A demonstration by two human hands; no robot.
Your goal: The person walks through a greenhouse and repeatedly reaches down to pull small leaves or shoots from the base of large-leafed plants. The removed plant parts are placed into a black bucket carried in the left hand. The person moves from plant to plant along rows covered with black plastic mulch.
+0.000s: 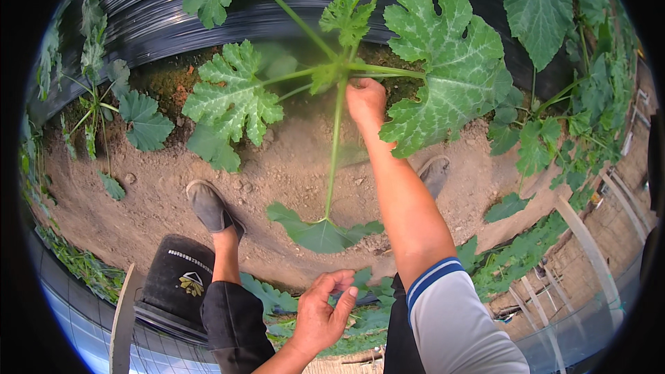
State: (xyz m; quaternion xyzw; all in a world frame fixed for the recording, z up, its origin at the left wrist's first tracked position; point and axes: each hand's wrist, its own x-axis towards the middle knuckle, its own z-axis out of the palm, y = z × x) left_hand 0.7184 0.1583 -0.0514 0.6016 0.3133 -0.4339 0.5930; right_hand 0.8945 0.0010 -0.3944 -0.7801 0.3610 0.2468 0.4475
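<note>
A squash-type plant with lobed, pale-mottled leaves spreads its stalks from a centre at the upper middle. My right hand reaches in just below and right of that centre, beneath a leaf stalk; its fingertips are hidden behind the stalks, so I cannot tell what it grips. One long leaf stalk runs down towards me, left of my right forearm, and ends in a green leaf. My left hand hangs low in the middle, below that leaf, fingers partly curled, thumb apart, holding nothing.
Black plastic film covers the ground behind the plant. More leafy plants stand left and right. A black bucket is beside my left leg. My shoes are on dry soil. A pale post rises at lower left.
</note>
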